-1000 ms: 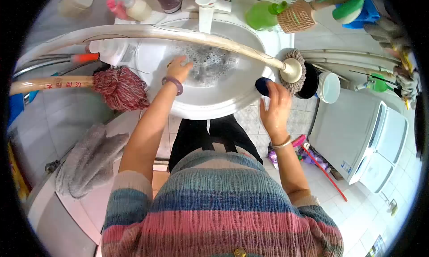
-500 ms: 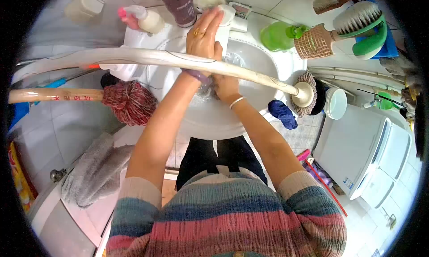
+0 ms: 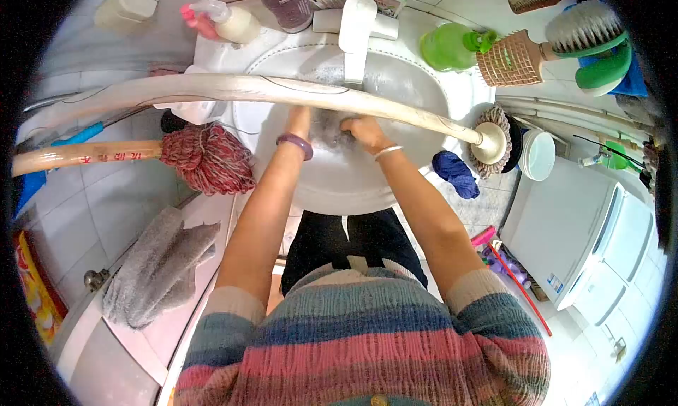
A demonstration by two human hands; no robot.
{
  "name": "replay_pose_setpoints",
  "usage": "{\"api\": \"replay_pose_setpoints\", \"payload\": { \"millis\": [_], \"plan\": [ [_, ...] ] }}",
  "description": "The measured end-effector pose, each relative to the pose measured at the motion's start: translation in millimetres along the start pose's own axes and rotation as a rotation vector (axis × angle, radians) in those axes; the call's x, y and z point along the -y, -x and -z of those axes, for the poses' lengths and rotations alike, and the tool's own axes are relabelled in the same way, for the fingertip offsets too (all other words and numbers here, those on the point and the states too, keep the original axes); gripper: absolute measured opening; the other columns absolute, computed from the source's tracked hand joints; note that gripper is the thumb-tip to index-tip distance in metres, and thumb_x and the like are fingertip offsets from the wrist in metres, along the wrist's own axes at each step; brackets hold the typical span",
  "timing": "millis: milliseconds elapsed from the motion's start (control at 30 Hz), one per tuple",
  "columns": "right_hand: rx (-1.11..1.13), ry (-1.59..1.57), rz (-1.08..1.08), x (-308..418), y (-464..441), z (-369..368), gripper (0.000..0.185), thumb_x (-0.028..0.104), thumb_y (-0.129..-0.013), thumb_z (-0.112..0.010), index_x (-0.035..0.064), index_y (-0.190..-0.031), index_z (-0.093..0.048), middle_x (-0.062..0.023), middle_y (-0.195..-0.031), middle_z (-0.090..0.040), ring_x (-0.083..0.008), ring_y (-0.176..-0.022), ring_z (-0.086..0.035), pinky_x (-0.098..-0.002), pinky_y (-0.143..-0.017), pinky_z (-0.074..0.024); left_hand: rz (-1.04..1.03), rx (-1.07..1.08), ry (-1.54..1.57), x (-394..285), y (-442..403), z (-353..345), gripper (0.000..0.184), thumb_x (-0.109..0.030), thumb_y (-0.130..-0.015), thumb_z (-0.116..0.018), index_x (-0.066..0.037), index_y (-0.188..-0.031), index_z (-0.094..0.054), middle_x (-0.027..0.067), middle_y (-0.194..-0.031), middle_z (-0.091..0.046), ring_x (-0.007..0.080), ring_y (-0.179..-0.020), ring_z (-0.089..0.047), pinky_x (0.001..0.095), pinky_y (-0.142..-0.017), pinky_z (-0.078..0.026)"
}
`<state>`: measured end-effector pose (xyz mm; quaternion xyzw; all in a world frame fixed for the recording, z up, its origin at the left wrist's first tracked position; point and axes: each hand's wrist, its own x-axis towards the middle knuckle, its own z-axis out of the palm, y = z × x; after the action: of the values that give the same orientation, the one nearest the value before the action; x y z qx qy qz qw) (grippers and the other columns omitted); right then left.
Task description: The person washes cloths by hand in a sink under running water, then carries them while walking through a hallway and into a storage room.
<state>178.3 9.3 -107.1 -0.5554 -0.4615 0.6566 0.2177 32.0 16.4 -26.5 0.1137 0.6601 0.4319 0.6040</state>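
Observation:
Both of my hands are down in the white sink. My left hand, with a purple bangle at its wrist, is at the basin's left side; a long white pole crossing the view hides its fingers. My right hand, with a white bangle at its wrist, is closed, its fingers curled beside a blurred greyish patch at the basin's middle. Whether that patch is cloth, water or the drain I cannot make out. The white faucet stands beyond both hands, touched by neither.
The white pole spans the view above the sink. A red mop head is at left. Around the rim stand a pump bottle, a dark bottle and a green bottle. A white bucket is at right.
My left hand has come off the faucet and moved down into the basin. My right hand stays in the basin, now with its curled fingers more visible. The view has shifted slightly.

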Motion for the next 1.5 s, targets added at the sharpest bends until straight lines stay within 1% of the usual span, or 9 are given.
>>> {"api": "replay_pose_setpoints", "payload": {
  "millis": [100, 300, 533, 700, 867, 1067, 1167, 1233, 1500],
  "plan": [
    [0.074, -0.228, 0.047, 71, 49, -12, 0.036, 0.004, -0.07, -0.06, -0.0013, -0.106, -0.056, -0.0075, -0.094, -0.057, -0.0181, -0.088, -0.053, -0.0299, -0.076, -0.043, 0.449, 0.172, 0.399, -4, 1, -2, 0.049, -0.048, -0.088, -0.041, -0.011, -0.119, -0.051, 0.0085, -0.123, -0.05, 0.0259, -0.113, -0.044, 0.0368, -0.096, -0.033],
    [-0.192, 0.229, 0.659, 103, 61, -55, 0.021, 0.018, -0.078, -0.061, 0.0072, -0.096, -0.061, -0.0129, -0.091, -0.061, -0.0269, -0.087, -0.057, -0.0326, -0.077, -0.0435, 0.198, 0.324, 0.571, 43, -39, 11, 0.04, -0.039, -0.088, -0.044, -0.007, -0.112, -0.051, 0.0074, -0.111, -0.055, 0.0214, -0.103, -0.05, 0.0361, -0.09, -0.04],
    [-0.276, 0.447, 0.559, 41, -8, -13, 0.034, 0.022, -0.08, -0.057, 0.0063, -0.11, -0.052, -0.0216, -0.097, -0.058, -0.0345, -0.09, -0.055, -0.0433, -0.079, -0.0417, 0.141, 0.155, 0.517, 19, -13, 3, 0.034, -0.028, -0.089, -0.047, -0.006, -0.114, -0.049, 0.0085, -0.112, -0.053, 0.0185, -0.102, -0.05, 0.0332, -0.087, -0.041],
    [-0.775, 0.629, 0.314, 20, -17, 27, 0.037, 0.028, -0.079, -0.058, 0.009, -0.111, -0.054, -0.018, -0.104, -0.055, -0.0364, -0.091, -0.049, -0.0438, -0.081, -0.0392, -0.121, 0.026, -0.226, 24, -39, 41, 0.042, -0.024, -0.081, -0.057, -0.003, -0.116, -0.051, 0.0136, -0.116, -0.053, 0.0264, -0.105, -0.05, 0.034, -0.09, -0.037],
    [-0.402, 0.926, 0.393, -4, 5, -12, 0.035, 0.022, -0.077, -0.058, 0.005, -0.107, -0.056, -0.0184, -0.117, -0.05, -0.0396, -0.11, -0.043, -0.0478, -0.091, -0.0346, -0.399, -0.006, -0.919, 68, -84, 50, 0.048, -0.038, -0.079, -0.052, -0.002, -0.112, -0.055, 0.0195, -0.118, -0.051, 0.0315, -0.114, -0.044, 0.0366, -0.095, -0.033],
    [-0.18, 0.053, 0.116, 16, 6, -18, 0.03, 0.018, -0.08, -0.051, 0.001, -0.105, -0.055, -0.0176, -0.101, -0.058, -0.0285, -0.096, -0.054, -0.0385, -0.083, -0.0421, 0.463, 0.111, 0.056, 5, -21, 14, 0.069, -0.055, -0.084, -0.045, -0.007, -0.131, -0.033, 0.013, -0.131, -0.04, 0.0235, -0.12, -0.036, 0.0379, -0.1, -0.027],
    [-0.091, -0.178, 0.202, 52, 31, -37, 0.03, 0.02, -0.081, -0.054, 0.0, -0.103, -0.055, -0.0175, -0.1, -0.059, -0.0243, -0.091, -0.056, -0.0369, -0.079, -0.0436, 0.339, 0.442, 0.575, 43, -51, 28, 0.05, -0.044, -0.086, -0.045, -0.01, -0.122, -0.044, 0.0093, -0.128, -0.044, 0.0209, -0.115, -0.042, 0.0352, -0.096, -0.034],
    [-0.166, 0.059, 0.48, 81, 44, -58, 0.032, 0.021, -0.08, -0.057, -0.0004, -0.103, -0.056, -0.0181, -0.1, -0.059, -0.0258, -0.087, -0.057, -0.0371, -0.078, -0.044, -0.727, 0.509, -0.689, 65, -69, 36, 0.043, -0.038, -0.089, -0.042, -0.007, -0.119, -0.045, 0.0093, -0.121, -0.049, 0.0206, -0.111, -0.045, 0.0347, -0.094, -0.037],
    [-0.271, 0.632, 0.482, 50, -2, -28, 0.033, 0.026, -0.077, -0.058, 0.0059, -0.103, -0.057, -0.0173, -0.095, -0.059, -0.0359, -0.092, -0.054, -0.0452, -0.081, -0.0406, 0.124, 0.19, 0.41, 30, -24, 13, 0.036, -0.034, -0.087, -0.048, -0.006, -0.111, -0.049, 0.0077, -0.108, -0.055, 0.0199, -0.102, -0.05, 0.035, -0.088, -0.041]
  ]
}}
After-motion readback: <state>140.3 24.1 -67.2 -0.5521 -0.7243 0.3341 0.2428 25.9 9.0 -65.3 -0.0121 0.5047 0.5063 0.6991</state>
